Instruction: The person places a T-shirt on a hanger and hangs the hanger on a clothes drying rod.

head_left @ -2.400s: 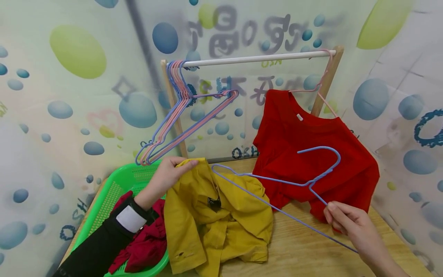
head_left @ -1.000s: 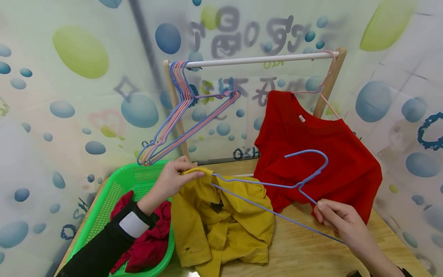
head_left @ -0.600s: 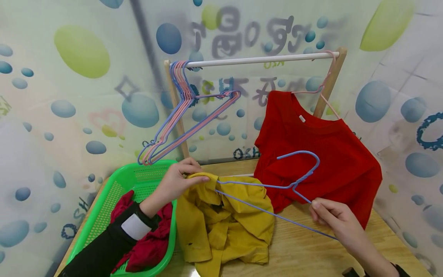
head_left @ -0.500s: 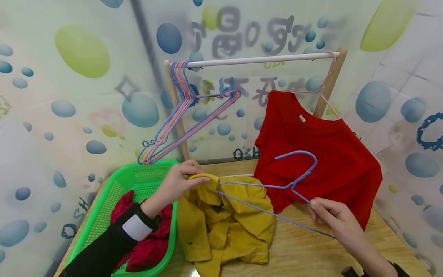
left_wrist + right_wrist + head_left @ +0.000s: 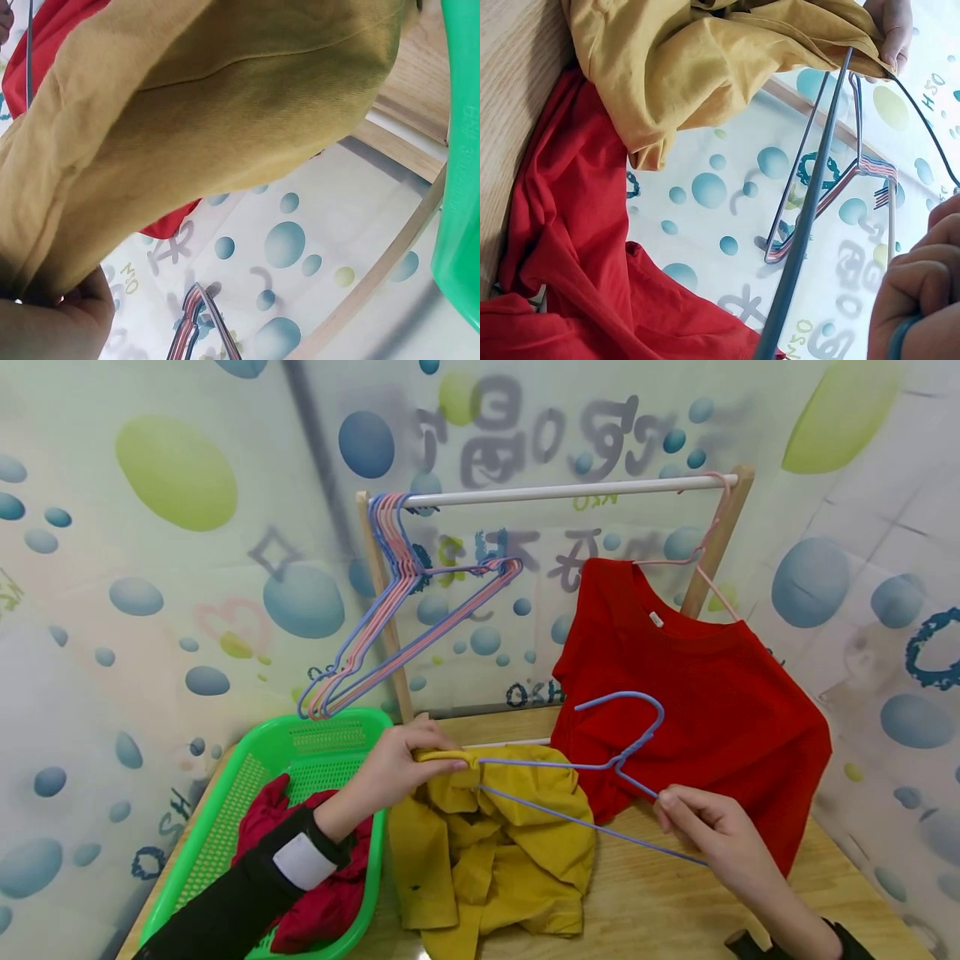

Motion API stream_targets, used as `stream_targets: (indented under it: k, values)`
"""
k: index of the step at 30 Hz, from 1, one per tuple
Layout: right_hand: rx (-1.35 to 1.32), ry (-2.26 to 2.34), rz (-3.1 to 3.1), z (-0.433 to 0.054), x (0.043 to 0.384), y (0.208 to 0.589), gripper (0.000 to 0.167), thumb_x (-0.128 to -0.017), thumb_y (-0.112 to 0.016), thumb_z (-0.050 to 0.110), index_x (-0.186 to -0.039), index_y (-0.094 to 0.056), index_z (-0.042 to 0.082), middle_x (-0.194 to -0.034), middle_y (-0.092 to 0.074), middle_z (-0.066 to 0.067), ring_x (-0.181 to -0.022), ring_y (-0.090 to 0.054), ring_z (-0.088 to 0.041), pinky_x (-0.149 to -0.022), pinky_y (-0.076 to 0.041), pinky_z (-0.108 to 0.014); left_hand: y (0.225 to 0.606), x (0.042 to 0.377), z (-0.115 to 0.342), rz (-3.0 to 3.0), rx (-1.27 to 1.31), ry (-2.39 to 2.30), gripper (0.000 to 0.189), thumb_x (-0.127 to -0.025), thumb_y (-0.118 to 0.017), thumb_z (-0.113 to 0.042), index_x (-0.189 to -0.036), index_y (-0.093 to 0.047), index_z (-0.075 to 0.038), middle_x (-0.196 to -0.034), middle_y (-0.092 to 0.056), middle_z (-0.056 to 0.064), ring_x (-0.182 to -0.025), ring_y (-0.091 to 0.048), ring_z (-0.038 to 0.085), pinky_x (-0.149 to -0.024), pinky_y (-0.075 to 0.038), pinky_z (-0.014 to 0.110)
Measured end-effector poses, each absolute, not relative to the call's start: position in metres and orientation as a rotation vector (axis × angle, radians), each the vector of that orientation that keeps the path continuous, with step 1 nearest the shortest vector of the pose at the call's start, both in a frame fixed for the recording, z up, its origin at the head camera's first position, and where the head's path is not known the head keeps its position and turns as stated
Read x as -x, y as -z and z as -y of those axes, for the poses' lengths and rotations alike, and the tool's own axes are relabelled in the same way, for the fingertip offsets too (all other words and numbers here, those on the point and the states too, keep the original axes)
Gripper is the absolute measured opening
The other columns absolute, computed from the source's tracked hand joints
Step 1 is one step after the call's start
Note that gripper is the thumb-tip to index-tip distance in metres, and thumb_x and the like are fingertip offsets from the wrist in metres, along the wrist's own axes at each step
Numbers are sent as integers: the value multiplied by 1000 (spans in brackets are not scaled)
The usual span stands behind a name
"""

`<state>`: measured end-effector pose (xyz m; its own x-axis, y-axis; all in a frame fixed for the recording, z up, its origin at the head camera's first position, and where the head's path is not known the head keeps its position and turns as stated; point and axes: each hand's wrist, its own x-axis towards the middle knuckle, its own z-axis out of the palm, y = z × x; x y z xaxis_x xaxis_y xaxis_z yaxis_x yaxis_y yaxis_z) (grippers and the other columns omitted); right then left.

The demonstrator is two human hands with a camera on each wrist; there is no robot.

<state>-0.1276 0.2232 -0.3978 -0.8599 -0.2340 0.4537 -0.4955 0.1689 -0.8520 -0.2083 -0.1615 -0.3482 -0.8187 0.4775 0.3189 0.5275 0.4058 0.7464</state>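
A mustard-yellow garment (image 5: 517, 868) lies crumpled on the wooden table, its upper edge lifted by my left hand (image 5: 397, 767). Thumb and fingers pinch the cloth there; in the left wrist view the yellow fabric (image 5: 225, 127) spreads open above that hand. My right hand (image 5: 720, 835) grips one arm of a blue wire hanger (image 5: 637, 745), hook upward. The hanger's far end is hidden inside the yellow cloth, right beside my left fingertips. In the right wrist view the hanger's lower bar (image 5: 800, 240) runs up into the garment.
A green basket (image 5: 377, 860) holding dark red cloth (image 5: 330, 893) stands at left. Behind is a rack with a white bar (image 5: 570, 491). Several pink and blue hangers (image 5: 408, 572) hang at its left end, a red shirt (image 5: 697, 693) on a pink hanger at its right.
The hanger and my right hand have moved left, and the hanger's end, first outside the yellow garment, has slipped into it. My left hand has shifted slightly right and down with the cloth.
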Motion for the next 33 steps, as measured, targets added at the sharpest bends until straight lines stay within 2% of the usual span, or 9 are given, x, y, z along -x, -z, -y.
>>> stream_targets:
  k: [7,9,11,14,16,19,25,29,33]
  values:
    - [-732,-1709,2213,-219,129,399,34,-101,-47,-15,-84,-61,11,-63,-34,-5,-51,-27,-21,-45,-25,-32,350,206,157,2566,966,1353,9,-91,-79,-12,-98,-84,-13,-92,-74,0,-85,-63,10,-72,-52,28]
    - [-745,-1705,2210,-218,129,399,34,-101,-47,-15,-84,-60,10,-64,-34,-4,-52,-26,-21,-46,-25,-32,350,206,156,2556,967,1326,9,-90,-80,-13,-98,-84,-13,-91,-75,-2,-85,-65,10,-82,-54,34]
    - [-745,-1704,2213,-217,130,398,34,-101,-47,-15,-84,-60,10,-64,-33,-4,-53,-26,-21,-47,-25,-32,350,206,155,2540,970,1310,9,-89,-81,-12,-98,-84,-13,-90,-76,-2,-86,-67,11,-99,-53,42]
    - [-734,-1708,2224,-216,130,398,33,-102,-47,-14,-83,-60,10,-64,-33,-5,-53,-25,-21,-47,-25,-33,349,205,154,2520,975,1305,10,-88,-82,-11,-97,-85,-12,-89,-77,-2,-87,-69,12,-119,-38,53]
    - [-720,-1708,2235,-216,130,397,33,-102,-47,-13,-83,-60,10,-64,-33,-5,-53,-25,-21,-46,-25,-33,348,205,153,2514,975,1302,10,-87,-82,-11,-97,-85,-12,-89,-77,-1,-87,-69,13,-123,-32,56]
    - [-718,-1713,2245,-216,130,396,33,-103,-47,-13,-83,-60,10,-64,-33,-5,-53,-25,-22,-47,-25,-33,347,205,152,2515,975,1284,10,-87,-82,-11,-97,-85,-12,-89,-78,-1,-87,-69,13,-117,-40,51]
    - [-755,-1747,2252,-215,130,395,33,-103,-46,-12,-83,-59,10,-64,-32,-5,-53,-25,-22,-47,-25,-33,345,203,151,2507,1002,1234,10,-88,-82,-13,-98,-85,-13,-91,-78,-1,-88,-68,13,-87,-51,35]
    - [-752,-1720,2271,-214,129,392,33,-104,-47,-11,-83,-59,11,-64,-33,-5,-53,-25,-22,-47,-26,-33,345,202,150,2502,1022,1205,10,-88,-82,-14,-97,-85,-13,-91,-78,-1,-89,-67,14,-79,-53,31]
    - [-740,-1702,2300,-212,129,390,33,-105,-47,-9,-83,-60,12,-63,-33,-5,-52,-26,-22,-46,-27,-33,345,202,149,2505,1035,1199,9,-88,-82,-14,-96,-85,-12,-90,-78,0,-88,-67,14,-81,-54,31]
